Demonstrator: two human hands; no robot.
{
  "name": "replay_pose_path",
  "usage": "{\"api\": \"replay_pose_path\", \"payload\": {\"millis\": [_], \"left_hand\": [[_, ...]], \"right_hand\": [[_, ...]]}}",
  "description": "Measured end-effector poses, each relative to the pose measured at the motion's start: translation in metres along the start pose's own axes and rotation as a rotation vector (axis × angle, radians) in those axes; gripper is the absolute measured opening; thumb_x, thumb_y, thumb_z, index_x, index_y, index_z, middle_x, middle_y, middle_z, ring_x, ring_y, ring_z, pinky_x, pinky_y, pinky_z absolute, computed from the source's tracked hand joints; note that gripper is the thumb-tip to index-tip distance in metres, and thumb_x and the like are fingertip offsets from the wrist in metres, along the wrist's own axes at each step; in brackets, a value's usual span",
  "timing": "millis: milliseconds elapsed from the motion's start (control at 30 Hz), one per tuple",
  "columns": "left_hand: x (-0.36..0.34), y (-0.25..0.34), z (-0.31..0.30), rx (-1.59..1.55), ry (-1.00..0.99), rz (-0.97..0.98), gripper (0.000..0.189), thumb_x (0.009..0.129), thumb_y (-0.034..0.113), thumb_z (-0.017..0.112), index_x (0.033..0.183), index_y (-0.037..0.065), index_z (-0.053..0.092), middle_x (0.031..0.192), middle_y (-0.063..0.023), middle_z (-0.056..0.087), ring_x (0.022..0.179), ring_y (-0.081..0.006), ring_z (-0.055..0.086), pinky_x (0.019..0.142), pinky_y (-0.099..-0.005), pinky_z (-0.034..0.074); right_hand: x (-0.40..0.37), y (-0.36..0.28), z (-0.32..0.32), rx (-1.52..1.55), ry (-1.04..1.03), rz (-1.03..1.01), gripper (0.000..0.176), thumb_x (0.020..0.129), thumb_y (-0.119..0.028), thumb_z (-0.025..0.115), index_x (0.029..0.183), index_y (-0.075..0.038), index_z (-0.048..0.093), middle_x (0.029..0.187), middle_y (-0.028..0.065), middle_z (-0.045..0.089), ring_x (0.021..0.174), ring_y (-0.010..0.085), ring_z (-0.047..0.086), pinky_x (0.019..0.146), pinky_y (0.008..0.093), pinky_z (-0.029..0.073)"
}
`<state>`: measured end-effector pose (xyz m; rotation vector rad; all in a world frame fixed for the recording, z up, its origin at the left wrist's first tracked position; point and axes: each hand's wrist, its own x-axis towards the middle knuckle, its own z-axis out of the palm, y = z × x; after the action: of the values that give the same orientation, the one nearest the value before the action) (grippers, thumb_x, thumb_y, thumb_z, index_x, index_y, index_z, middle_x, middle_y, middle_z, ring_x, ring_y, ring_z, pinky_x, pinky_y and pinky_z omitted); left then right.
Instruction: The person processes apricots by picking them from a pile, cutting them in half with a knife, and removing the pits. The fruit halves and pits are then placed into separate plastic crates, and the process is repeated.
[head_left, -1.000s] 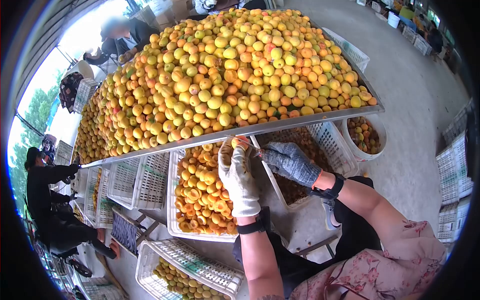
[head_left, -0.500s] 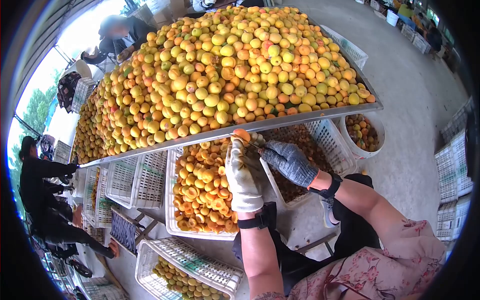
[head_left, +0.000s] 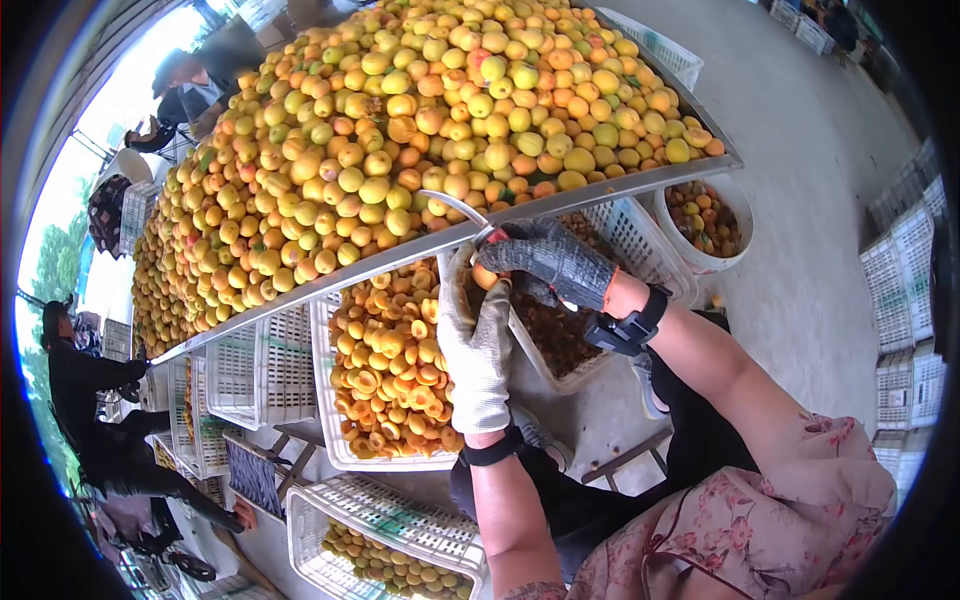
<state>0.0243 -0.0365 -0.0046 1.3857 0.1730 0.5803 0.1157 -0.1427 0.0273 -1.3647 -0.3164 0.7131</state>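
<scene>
My left hand (head_left: 474,350), in a white glove, is closed around an orange apricot (head_left: 484,278) just below the metal table edge. My right hand (head_left: 555,262), in a grey knitted glove, grips a knife with a curved blade (head_left: 455,203) and a bit of red at its handle. The blade points up and left over the table rim (head_left: 400,252). The right fingers are close against the apricot, partly hiding it. A large heap of whole apricots (head_left: 330,160) covers the table. Below my left hand lie halved apricots (head_left: 390,360) in a white crate (head_left: 325,420).
Another white crate (head_left: 650,245) with small brown pieces stands below my right hand. A white bucket (head_left: 712,262) holds more fruit. A tilted crate (head_left: 390,510) with apricots lies near my legs. Stacked crates (head_left: 250,365) and a person in black (head_left: 90,400) are at left.
My right hand has moved left against the apricot and turned, so the curved blade now points up and left. The left hand has shifted slightly left. The camera view has shifted too.
</scene>
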Motion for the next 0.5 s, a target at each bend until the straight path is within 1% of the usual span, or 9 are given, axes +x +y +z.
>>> {"api": "replay_pose_path", "payload": {"millis": [67,100,167,200,233,300,333,400,500], "left_hand": [[0.000,0.002,-0.002,0.143,-0.022,0.006,0.037,0.088,0.000,0.056,0.124,-0.002,0.052,0.102,-0.0046,0.061,0.086,-0.0111,0.059,0.081,-0.0236,0.048],[0.000,0.003,-0.004,0.142,-0.021,0.002,0.037,0.088,0.000,0.056,0.124,-0.002,0.052,0.102,-0.0046,0.061,0.086,-0.0111,0.059,0.081,-0.0236,0.048],[0.001,0.007,-0.007,-0.138,0.019,-0.077,0.033,0.088,0.002,0.055,0.122,-0.002,0.053,0.098,-0.0050,0.062,0.084,-0.0116,0.060,0.077,-0.0255,0.051],[0.002,0.013,-0.008,-0.172,0.069,-0.123,0.029,0.090,0.006,0.054,0.119,-0.001,0.055,0.095,-0.0059,0.062,0.080,-0.0129,0.061,0.073,-0.0271,0.054],[0.001,0.023,-0.008,-0.316,0.065,-0.212,0.028,0.092,0.012,0.055,0.118,-0.001,0.054,0.097,-0.0077,0.063,0.078,-0.0148,0.062,0.070,-0.0286,0.055],[-0.001,0.021,-0.007,-0.530,0.034,-0.207,0.031,0.094,0.016,0.054,0.120,-0.001,0.052,0.100,-0.0090,0.063,0.079,-0.0158,0.062,0.070,-0.0290,0.055],[-0.001,0.018,-0.008,-0.525,0.037,-0.204,0.031,0.094,0.016,0.054,0.120,-0.001,0.052,0.100,-0.0090,0.063,0.079,-0.0158,0.062,0.070,-0.0290,0.055],[0.000,0.007,-0.013,-0.735,0.028,-0.205,0.032,0.096,0.020,0.053,0.120,-0.001,0.052,0.104,-0.0098,0.063,0.085,-0.0167,0.063,0.075,-0.0291,0.054],[0.004,-0.009,-0.034,-0.891,0.005,-0.139,0.034,0.096,0.024,0.052,0.121,0.001,0.053,0.107,-0.0104,0.063,0.093,-0.0177,0.062,0.082,-0.0294,0.053]], "right_hand": [[0.006,0.010,-0.003,-0.006,-0.032,-0.007,0.020,0.082,-0.026,0.070,0.092,-0.009,0.068,0.067,-0.0057,0.056,0.048,0.0024,0.046,0.040,0.0190,0.032],[0.009,0.017,-0.003,-0.006,-0.031,-0.003,0.020,0.082,-0.026,0.070,0.092,-0.009,0.068,0.067,-0.0057,0.056,0.048,0.0024,0.046,0.040,0.0190,0.032],[0.012,0.023,-0.001,0.177,-0.025,-0.111,0.016,0.083,-0.023,0.067,0.089,-0.008,0.068,0.068,-0.0048,0.056,0.049,0.0030,0.046,0.040,0.0187,0.032],[0.003,0.020,-0.011,0.230,-0.174,-0.134,0.016,0.085,-0.022,0.064,0.090,-0.007,0.066,0.066,-0.0045,0.053,0.047,0.0037,0.043,0.040,0.0195,0.031],[-0.001,0.014,-0.012,0.231,-0.176,-0.137,0.016,0.085,-0.022,0.064,0.090,-0.007,0.066,0.066,-0.0045,0.053,0.047,0.0037,0.043,0.040,0.0195,0.031],[-0.007,0.006,-0.010,0.553,-0.290,0.074,0.018,0.087,-0.022,0.060,0.094,-0.006,0.064,0.062,-0.0038,0.048,0.045,0.0050,0.040,0.040,0.0199,0.030],[-0.003,0.011,-0.011,0.616,-0.407,0.054,0.021,0.088,-0.022,0.059,0.099,-0.005,0.061,0.059,-0.0043,0.042,0.044,0.0062,0.038,0.040,0.0200,0.029],[-0.001,0.017,-0.012,0.647,-0.397,0.076,0.021,0.088,-0.022,0.059,0.100,-0.005,0.060,0.059,-0.0042,0.041,0.044,0.0067,0.037,0.040,0.0198,0.028],[0.003,0.022,-0.010,0.676,-0.403,0.112,0.021,0.087,-0.021,0.059,0.100,-0.005,0.059,0.059,-0.0038,0.039,0.042,0.0079,0.038,0.039,0.0208,0.029]]}}
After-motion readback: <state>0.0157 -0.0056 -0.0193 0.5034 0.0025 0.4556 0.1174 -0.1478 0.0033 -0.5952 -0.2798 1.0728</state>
